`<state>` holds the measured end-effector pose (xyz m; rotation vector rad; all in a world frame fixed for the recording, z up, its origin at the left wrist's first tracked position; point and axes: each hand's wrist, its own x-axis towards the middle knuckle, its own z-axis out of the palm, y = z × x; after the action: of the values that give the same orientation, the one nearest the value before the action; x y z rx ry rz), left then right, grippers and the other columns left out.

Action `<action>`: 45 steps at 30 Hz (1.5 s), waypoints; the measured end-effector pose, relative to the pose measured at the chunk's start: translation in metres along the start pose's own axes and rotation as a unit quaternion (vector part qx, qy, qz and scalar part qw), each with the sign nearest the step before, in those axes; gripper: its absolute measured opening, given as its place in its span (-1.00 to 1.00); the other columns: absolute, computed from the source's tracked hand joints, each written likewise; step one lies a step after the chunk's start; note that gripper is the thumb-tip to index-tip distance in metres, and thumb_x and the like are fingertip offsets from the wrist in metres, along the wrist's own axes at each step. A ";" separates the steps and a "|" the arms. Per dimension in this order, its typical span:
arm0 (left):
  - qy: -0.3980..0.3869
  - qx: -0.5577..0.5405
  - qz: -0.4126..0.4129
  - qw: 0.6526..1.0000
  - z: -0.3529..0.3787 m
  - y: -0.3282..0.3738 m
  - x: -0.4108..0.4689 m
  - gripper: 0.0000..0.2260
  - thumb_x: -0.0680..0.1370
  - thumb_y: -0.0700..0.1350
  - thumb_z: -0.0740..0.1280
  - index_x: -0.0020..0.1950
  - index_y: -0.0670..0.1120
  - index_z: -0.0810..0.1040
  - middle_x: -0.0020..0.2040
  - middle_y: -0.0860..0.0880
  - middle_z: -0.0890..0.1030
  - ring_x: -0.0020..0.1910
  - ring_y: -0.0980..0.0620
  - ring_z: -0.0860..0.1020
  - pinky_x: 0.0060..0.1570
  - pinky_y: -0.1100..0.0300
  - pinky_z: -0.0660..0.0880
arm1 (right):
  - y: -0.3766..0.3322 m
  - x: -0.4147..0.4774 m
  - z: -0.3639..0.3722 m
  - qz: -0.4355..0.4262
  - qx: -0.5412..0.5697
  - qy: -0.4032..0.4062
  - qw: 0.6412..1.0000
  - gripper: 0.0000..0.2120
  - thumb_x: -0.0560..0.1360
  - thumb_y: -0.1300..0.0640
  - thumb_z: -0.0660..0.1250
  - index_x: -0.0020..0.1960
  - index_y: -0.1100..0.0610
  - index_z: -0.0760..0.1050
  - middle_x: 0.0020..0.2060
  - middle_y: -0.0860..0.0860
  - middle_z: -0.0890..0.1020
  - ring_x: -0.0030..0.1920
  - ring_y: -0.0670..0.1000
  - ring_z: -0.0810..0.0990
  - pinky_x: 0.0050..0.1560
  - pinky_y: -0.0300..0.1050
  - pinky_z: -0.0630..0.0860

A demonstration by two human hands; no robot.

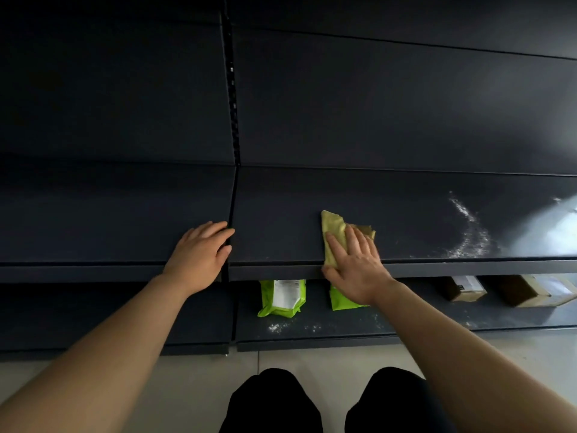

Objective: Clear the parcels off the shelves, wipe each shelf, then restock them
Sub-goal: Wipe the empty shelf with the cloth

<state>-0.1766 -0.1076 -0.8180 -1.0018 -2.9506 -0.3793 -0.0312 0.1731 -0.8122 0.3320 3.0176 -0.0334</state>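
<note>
Head view: a dark shelf spans the frame above a lower shelf. Two boxes stand on the lower shelf at right, with two green parcels near its middle. The left hand lies flat on the upper shelf at a seam, fingers straight, holding nothing. The right hand presses a yellow cloth near the front edge, fingers extended. White dust streaks the shelf farther right.

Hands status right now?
Left hand: open, resting on the shelf.
Right hand: open, pressing the cloth flat on the shelf.
</note>
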 end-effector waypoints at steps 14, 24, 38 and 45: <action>0.010 -0.187 -0.070 0.980 0.001 -0.005 -0.005 -0.58 0.64 -0.24 0.10 0.50 -0.05 0.22 0.55 0.03 0.14 0.53 0.08 0.01 0.38 0.33 -0.19 | -0.168 0.034 0.006 -0.096 0.010 -0.013 0.995 -0.34 0.64 -0.07 0.03 0.57 0.11 -0.24 0.53 0.23 -0.23 0.53 0.23 -0.23 0.51 0.18 -0.23; 0.052 -0.117 -0.084 0.988 0.006 0.009 -0.001 -0.60 0.63 -0.24 0.08 0.48 -0.14 0.24 0.53 -0.05 0.20 0.53 0.03 0.10 0.52 0.09 -0.08 | -0.083 0.022 0.005 -0.113 0.024 0.020 0.993 -0.35 0.61 -0.23 0.00 0.58 -0.08 -0.19 0.57 0.07 -0.16 0.56 0.04 -0.20 0.48 -0.05 -0.30; 0.068 -0.072 0.020 0.995 0.042 0.152 0.065 -0.61 0.65 -0.15 0.03 0.48 -0.18 0.23 0.46 -0.10 0.31 0.47 -0.04 0.21 0.47 0.05 0.06 | 0.060 -0.002 0.001 0.067 0.046 0.049 0.995 -0.41 0.59 0.00 0.11 0.58 0.01 0.03 0.56 0.17 0.01 0.56 0.12 -0.07 0.53 -0.01 -0.16; 0.052 -0.088 -0.023 0.995 0.057 0.211 0.103 -0.66 0.63 -0.16 0.06 0.39 -0.18 0.33 0.41 -0.12 0.36 0.41 -0.08 0.28 0.42 0.01 0.16 | 0.127 -0.024 0.004 0.031 0.094 0.095 0.991 -0.44 0.58 0.06 0.08 0.56 -0.06 0.09 0.56 0.09 0.06 0.56 0.05 -0.03 0.53 -0.09 -0.13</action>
<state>-0.1278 0.1290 -0.8171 -0.8991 -2.8908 -0.6812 0.0199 0.2922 -0.8147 0.4696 3.1977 -0.2989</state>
